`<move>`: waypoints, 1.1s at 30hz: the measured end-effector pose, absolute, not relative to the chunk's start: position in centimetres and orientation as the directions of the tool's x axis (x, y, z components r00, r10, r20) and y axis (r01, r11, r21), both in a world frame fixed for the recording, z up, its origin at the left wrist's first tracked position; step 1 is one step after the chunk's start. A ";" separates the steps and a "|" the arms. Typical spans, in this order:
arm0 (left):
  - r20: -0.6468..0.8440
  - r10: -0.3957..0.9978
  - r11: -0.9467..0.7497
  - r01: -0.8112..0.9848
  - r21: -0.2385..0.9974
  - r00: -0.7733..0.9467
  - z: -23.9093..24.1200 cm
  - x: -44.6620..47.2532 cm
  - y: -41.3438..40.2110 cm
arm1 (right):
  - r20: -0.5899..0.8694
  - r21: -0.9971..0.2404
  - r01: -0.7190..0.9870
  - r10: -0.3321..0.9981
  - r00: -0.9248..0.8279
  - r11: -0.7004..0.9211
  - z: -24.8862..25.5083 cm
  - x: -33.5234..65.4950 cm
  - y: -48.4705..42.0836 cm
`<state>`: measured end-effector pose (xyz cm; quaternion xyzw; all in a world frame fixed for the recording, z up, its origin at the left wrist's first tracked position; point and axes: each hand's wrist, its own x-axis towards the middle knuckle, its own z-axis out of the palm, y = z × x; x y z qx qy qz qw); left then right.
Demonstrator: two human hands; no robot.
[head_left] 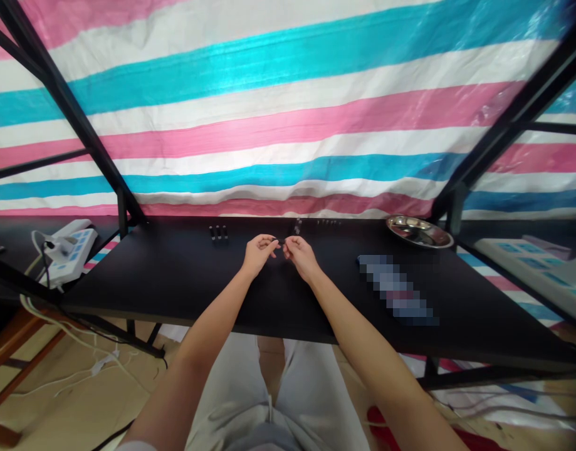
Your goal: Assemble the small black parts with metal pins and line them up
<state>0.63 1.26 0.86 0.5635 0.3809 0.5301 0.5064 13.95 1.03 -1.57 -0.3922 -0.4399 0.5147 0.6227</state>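
Note:
My left hand (258,252) and my right hand (301,255) meet over the middle of the black table (175,275). The fingertips of both pinch a small dark part (281,242) between them; it is too small to name. Just beyond my hands, three small dark cylinders (218,233) stand in a row on the left. Another small upright piece (298,225) and a row of tiny parts (328,222) lie near the table's back edge.
A shallow metal dish (419,232) sits at the back right. A blurred flat object (398,289) lies right of my hands. A white power strip (69,247) with cables rests on the left. Black frame bars (66,106) slant up on both sides before a striped tarp.

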 end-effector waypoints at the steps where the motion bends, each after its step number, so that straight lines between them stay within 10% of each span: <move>1: 0.209 0.966 -0.195 -0.106 0.975 0.150 0.9 0.6 1.2 | 0.144 -0.943 -0.292 0.986 0.079 0.161 -1.6 14.0 1.0; 16: 0.239 0.939 -0.283 0.162 0.945 0.246 1.5 -1.8 2.0 | 0.118 -0.948 -0.298 0.993 -0.006 0.110 -2.1 13.6 1.2; 21: 0.356 0.805 -0.574 0.472 0.669 0.474 6.5 -4.1 5.2 | 0.062 -0.953 -0.301 0.995 -0.075 0.036 -1.9 13.4 1.0; 27: 0.212 0.892 -0.422 0.903 0.075 0.399 9.8 -6.2 10.0 | 0.047 -0.963 -0.268 0.998 -0.043 0.034 -1.4 13.5 0.7; 33: 0.128 0.935 -0.326 0.944 -0.055 0.330 8.7 -7.4 11.4 | 0.065 -0.955 -0.288 0.998 0.028 0.070 -1.5 13.5 1.0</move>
